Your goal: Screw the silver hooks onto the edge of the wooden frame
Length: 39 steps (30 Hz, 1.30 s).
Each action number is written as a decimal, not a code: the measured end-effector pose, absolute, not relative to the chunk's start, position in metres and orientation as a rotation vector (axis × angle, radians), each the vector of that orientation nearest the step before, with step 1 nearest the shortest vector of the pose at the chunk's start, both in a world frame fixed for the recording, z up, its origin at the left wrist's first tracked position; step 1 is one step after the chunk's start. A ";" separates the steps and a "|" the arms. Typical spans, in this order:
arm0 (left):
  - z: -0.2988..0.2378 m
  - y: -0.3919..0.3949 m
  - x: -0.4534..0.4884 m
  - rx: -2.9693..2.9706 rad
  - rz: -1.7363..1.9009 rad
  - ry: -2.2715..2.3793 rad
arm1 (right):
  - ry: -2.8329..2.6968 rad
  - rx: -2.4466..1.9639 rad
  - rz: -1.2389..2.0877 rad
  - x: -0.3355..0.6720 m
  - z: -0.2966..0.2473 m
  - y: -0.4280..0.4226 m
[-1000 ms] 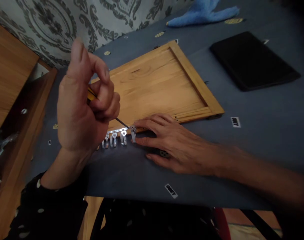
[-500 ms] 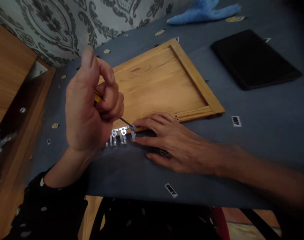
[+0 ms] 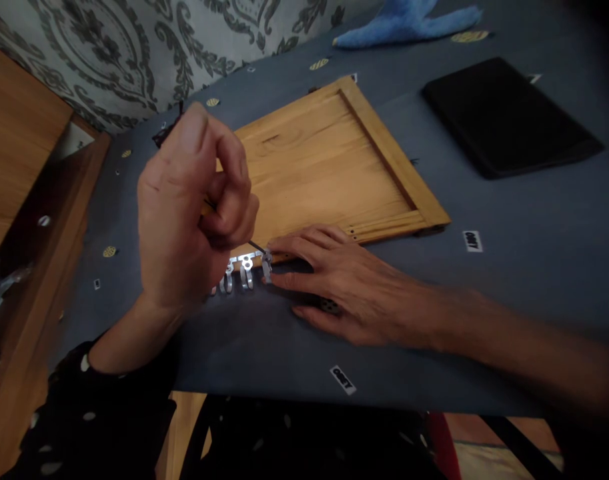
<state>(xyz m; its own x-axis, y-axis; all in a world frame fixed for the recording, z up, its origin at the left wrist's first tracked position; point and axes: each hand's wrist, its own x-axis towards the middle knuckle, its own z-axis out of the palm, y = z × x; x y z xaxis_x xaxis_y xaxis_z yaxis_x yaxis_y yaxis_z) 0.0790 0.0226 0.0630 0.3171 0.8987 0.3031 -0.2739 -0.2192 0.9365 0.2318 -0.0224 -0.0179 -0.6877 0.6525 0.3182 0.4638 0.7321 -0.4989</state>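
Head view: a metal hook rack point(image 3: 244, 270) is seen laid along the near edge of the wooden panel point(image 3: 324, 167) on the cloth-covered surface point(image 3: 509, 267). The screwdriver point(image 3: 257, 247) is clamped in the closed grip of the left hand point(image 3: 191, 213), its thin shaft slanted down with the tip set at the rack's right end. That end is pinned by the right hand point(image 3: 334, 280), whose grip is flat and open, with nothing enclosed. Work is judged partway: the rack is placed and one fixing at its right end is in hand, while the other holes look unfilled, though this cannot be confirmed. The screw head, the screwdriver handle and the rack's left part are hidden by the left hand. A small dark round item point(image 3: 328, 307) under the right palm cannot be identified.
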 end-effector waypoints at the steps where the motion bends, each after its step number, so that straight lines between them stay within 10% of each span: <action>1: 0.063 0.022 0.079 1.388 1.194 0.605 | -2.452 -0.850 0.533 0.232 -0.017 -0.022; 31: 0.071 0.054 0.072 1.515 0.589 0.397 | -2.458 -0.851 0.540 0.233 -0.019 -0.023; 39: 0.083 0.046 0.061 1.423 1.081 0.471 | -2.444 -0.820 0.519 0.233 -0.020 -0.022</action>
